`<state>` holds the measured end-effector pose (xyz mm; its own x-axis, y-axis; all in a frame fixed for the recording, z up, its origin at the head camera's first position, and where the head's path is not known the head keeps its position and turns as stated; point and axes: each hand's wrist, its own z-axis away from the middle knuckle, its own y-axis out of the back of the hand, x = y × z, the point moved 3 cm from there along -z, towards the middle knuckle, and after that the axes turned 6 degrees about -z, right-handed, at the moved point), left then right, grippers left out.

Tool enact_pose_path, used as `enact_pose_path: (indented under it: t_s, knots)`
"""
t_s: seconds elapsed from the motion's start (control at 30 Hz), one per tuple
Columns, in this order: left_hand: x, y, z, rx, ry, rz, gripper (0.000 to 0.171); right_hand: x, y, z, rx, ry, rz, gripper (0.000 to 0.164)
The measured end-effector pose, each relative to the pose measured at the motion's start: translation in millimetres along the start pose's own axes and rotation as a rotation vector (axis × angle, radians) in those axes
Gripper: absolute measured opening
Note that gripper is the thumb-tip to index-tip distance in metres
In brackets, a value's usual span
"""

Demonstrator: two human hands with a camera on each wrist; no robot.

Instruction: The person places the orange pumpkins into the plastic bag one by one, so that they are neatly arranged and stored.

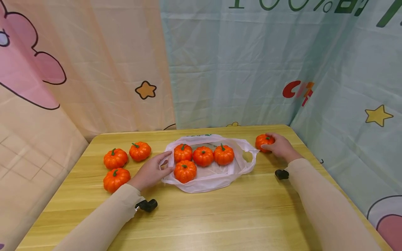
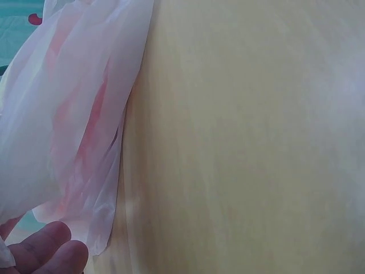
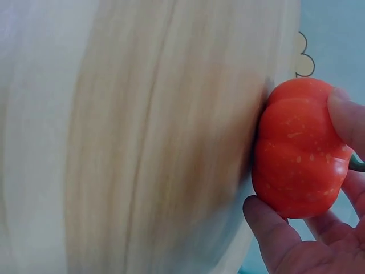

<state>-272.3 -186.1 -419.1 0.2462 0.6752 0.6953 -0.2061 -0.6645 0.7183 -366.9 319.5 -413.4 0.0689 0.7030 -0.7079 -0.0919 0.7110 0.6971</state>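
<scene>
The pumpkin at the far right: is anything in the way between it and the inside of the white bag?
Yes. From the head view, the bag's right handle loop lies between the pumpkin and the opening. I see nothing else between them.

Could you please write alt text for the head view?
A person's right hand grips an orange pumpkin at the right of a wooden table, while the left hand touches the edge of an open white plastic bag holding four more pumpkins. Three other pumpkins with green stems sit at the table's left.
</scene>
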Motion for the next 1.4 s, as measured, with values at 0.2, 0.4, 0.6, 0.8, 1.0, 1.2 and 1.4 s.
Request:
enact_pose_path:
  t_s: [0.2,0.4,0.6,0.8,1.0,1.2,1.4]
  knots:
    - [0.6,1.3,1.1,0.013,0.001,-0.024,0.071,-1,9,2,0.019,0.01,-0.001,0.078]
    - [1.7,2.8,1.9,0.016,-0.012,-0.037,0.069,-16,31,11,0.122,0.076,-0.047,0.08]
    - [1.3,3.2,2.1,0.012,-0.007,-0.032,0.069,-52,48,27,0.179,0.158,-0.123,0.078]
    - [1.8,3.2,1.5,0.008,-0.008,-0.036,0.07,-97,51,49,0.15,0.211,-0.137,0.077]
    - [0.7,3.2,1.8,0.009,-0.006,-0.03,0.071,-134,36,63,0.118,0.312,-0.111,0.07]
    - [-0.6,2.9,1.9,0.009,-0.012,-0.021,0.071,-157,13,72,0.062,0.399,-0.123,0.068]
    - [-0.9,3.3,2.9,0.008,-0.004,-0.021,0.07,-168,-19,72,-0.043,0.439,-0.133,0.065]
